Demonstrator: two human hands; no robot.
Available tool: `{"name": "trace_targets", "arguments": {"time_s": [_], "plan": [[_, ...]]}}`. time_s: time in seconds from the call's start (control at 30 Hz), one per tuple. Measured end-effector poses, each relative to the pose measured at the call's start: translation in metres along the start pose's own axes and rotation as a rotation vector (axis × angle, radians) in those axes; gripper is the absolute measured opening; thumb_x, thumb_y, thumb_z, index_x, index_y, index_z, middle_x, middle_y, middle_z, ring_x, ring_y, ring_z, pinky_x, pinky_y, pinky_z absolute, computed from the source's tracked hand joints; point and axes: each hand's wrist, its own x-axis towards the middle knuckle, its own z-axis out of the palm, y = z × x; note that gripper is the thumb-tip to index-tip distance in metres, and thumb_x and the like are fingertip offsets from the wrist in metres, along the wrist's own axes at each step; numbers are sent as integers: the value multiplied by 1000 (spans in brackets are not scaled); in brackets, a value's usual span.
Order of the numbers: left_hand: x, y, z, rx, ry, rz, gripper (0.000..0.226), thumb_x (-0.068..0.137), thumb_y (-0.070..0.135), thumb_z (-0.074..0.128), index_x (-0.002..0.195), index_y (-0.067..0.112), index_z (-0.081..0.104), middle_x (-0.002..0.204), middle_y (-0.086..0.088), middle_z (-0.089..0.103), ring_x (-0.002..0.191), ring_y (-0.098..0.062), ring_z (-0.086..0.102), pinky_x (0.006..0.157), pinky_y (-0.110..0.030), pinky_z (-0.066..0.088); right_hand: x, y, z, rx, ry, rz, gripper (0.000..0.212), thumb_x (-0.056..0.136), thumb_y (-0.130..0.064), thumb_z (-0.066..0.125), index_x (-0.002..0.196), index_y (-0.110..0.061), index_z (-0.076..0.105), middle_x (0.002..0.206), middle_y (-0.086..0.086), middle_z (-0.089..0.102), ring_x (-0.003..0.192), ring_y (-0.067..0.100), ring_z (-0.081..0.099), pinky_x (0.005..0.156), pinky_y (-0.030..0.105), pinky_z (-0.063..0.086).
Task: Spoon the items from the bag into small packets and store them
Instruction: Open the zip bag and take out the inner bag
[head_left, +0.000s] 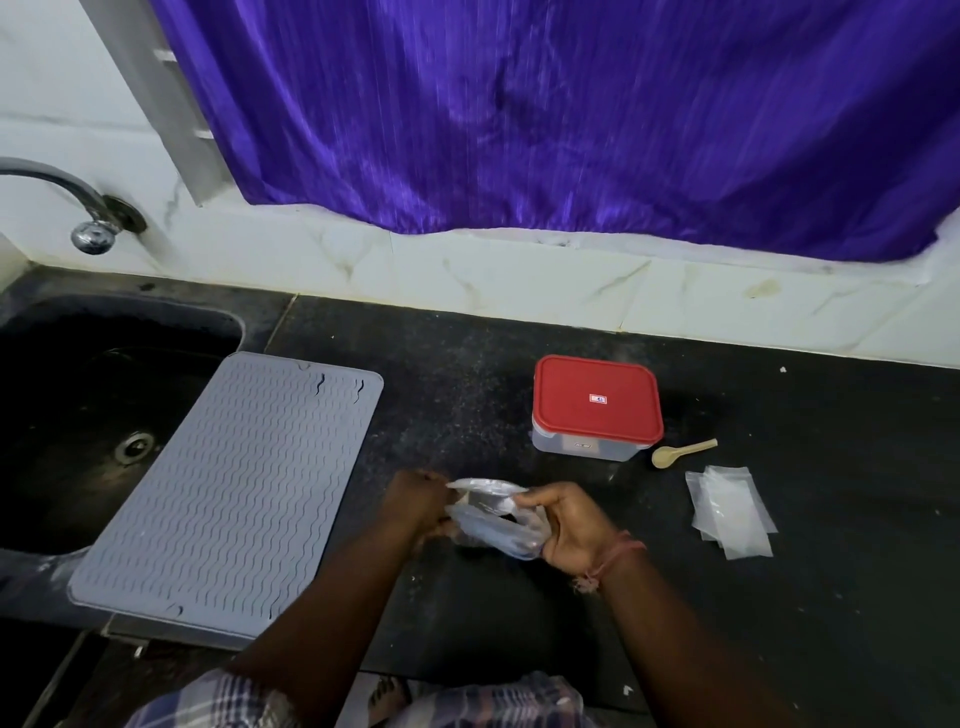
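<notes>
Both hands held one clear plastic bag (496, 519) above the dark counter (831, 597), near its front edge. The left hand (415, 506) gripped the bag's left side, its fingers curled in against the plastic, while the right hand (569, 525) cupped the bag from the right with its thumb and fingers closed on the crumpled top, so the bag sat between the two palms. What lay inside the bag could not be made out through the creased plastic. Behind the hands and to the right stood one plastic box (592, 441) with a red lid (597, 400) shut on it, its contents hidden. Just beside the box, on its right, lay one small wooden spoon (680, 453), bowl toward the box. Nearer the front and further right lay a small overlapping stack of clear packets (730, 512), flat and seemingly unfilled; their exact number could not be told. To the left of the hands a grey ribbed mat (228, 499) lay partly over the edge of a black sink (78, 405), with a metal tap (78, 208) on the wall above. A purple curtain (545, 114) hung behind the counter.
</notes>
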Motion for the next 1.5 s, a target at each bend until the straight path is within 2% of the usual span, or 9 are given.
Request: {"name": "trace_targets", "arguments": {"time_s": [0.13, 0.27, 0.47, 0.63, 0.77, 1.07, 1.3, 1.4, 1.5], "plan": [[-6, -2, 0, -322, -139, -187, 11, 97, -4, 58, 105, 0, 64, 96, -18, 67, 84, -27, 66, 73, -38, 57, -3, 9, -3, -2, -139, 36, 37, 96, -15, 51, 120, 8, 67, 112, 23, 71, 99, 29, 70, 93, 37, 54], [-11, 2, 5, -411, -223, -246, 15, 97, -5, 49, 102, -6, 64, 95, -22, 66, 83, -32, 64, 74, -42, 56, 17, 21, -7, -113, -108, -115, 44, 100, -22, 56, 136, 5, 56, 136, 30, 55, 130, 42, 50, 117, 48, 34], [-17, 5, 8, -459, -501, -72, 37, 94, 8, 42, 104, 0, 77, 99, -26, 73, 86, -34, 72, 87, -45, 56, 42, 17, 12, -121, 341, -226, 26, 90, -24, 72, 102, -1, 74, 105, 26, 71, 86, 33, 71, 72, 38, 59], [-6, -8, 14, -138, -266, 109, 40, 81, -8, 74, 119, -2, 64, 111, -28, 71, 103, -40, 70, 93, -52, 56, 14, 12, 11, 112, 48, -63, 62, 99, -40, 56, 137, 9, 52, 138, 33, 52, 131, 43, 50, 113, 51, 39], [2, -11, 12, -301, -189, 85, 23, 88, -15, 61, 106, 0, 65, 101, -25, 70, 86, -33, 69, 77, -43, 58, -1, 11, 5, 111, -189, -49, 58, 103, -38, 48, 138, 8, 52, 135, 32, 55, 120, 41, 58, 109, 46, 45], [2, -16, 19, -519, 113, 93, 22, 82, -10, 68, 102, -2, 64, 95, -24, 68, 80, -30, 65, 76, -40, 56, 8, 26, 26, 183, -150, -171, 57, 104, -42, 41, 122, 6, 67, 129, 29, 61, 119, 36, 62, 108, 45, 46], [-13, -21, 32, -532, 5, -172, 16, 90, -11, 49, 94, -2, 62, 79, -15, 59, 72, -22, 58, 66, -35, 53, 15, 35, 28, 138, 40, -252, 60, 103, -49, 37, 132, -2, 61, 128, 22, 65, 120, 34, 62, 101, 39, 52], [-12, -22, 23, -573, 57, -131, 22, 92, -13, 45, 83, 1, 60, 80, -18, 58, 74, -28, 58, 76, -44, 55, 12, 37, 26, -165, 298, -212, 49, 101, -53, 44, 112, -13, 70, 105, 10, 75, 96, 21, 71, 72, 28, 59], [-8, -27, 20, -457, 30, -56, 23, 97, -4, 46, 83, 11, 57, 85, -11, 59, 76, -24, 60, 81, -45, 56, 18, 41, 22, -601, 574, -258, 47, 94, -57, 56, 107, -13, 69, 102, 9, 73, 91, 21, 69, 81, 37, 58]]}}
